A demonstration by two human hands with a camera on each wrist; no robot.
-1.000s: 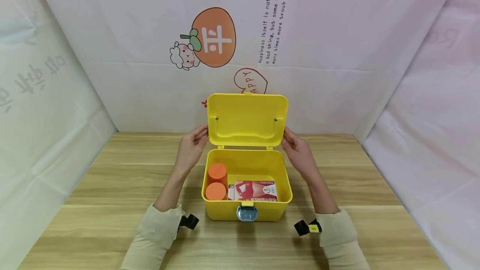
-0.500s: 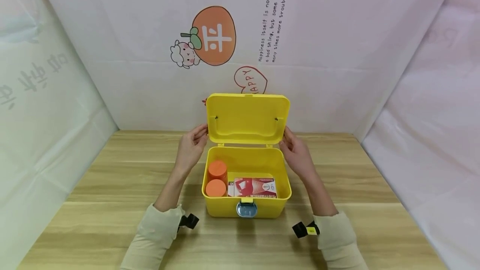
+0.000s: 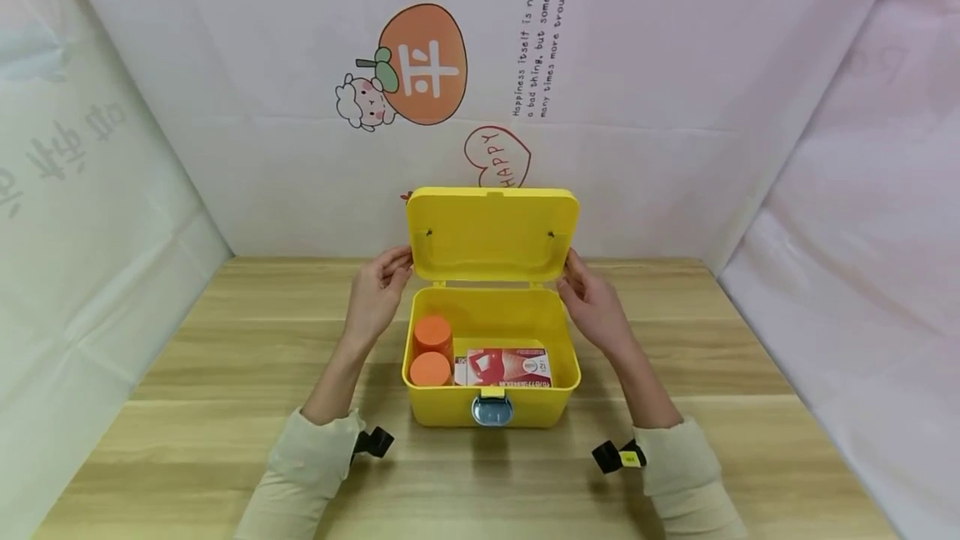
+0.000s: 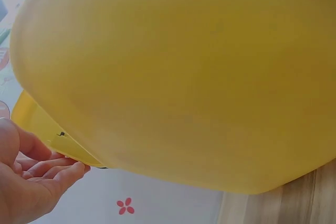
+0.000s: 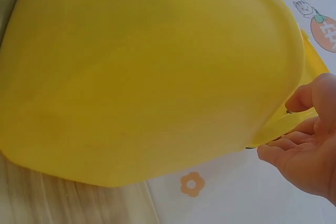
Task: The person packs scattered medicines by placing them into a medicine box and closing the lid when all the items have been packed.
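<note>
A yellow storage box stands on the table with its hinged lid raised at the back. At the lid's left side is my left hand, its fingertips on the edge and partly hidden behind it. My right hand grips the opposite edge, thumb toward the inner face. Inside the box, two orange-capped containers stand at the left. Beside them lies a red and white carton. A grey-blue latch hangs on the front wall. The box's side wall fills most of the left wrist view.
A wooden table lies under the box. Behind it hangs a white printed cloth, close to the raised lid. White cloth walls also flank the table on the left and right.
The lid has tilted slightly forward, with both hands staying at its side edges. The head view has shifted a little, so the box and the backdrop appear higher.
</note>
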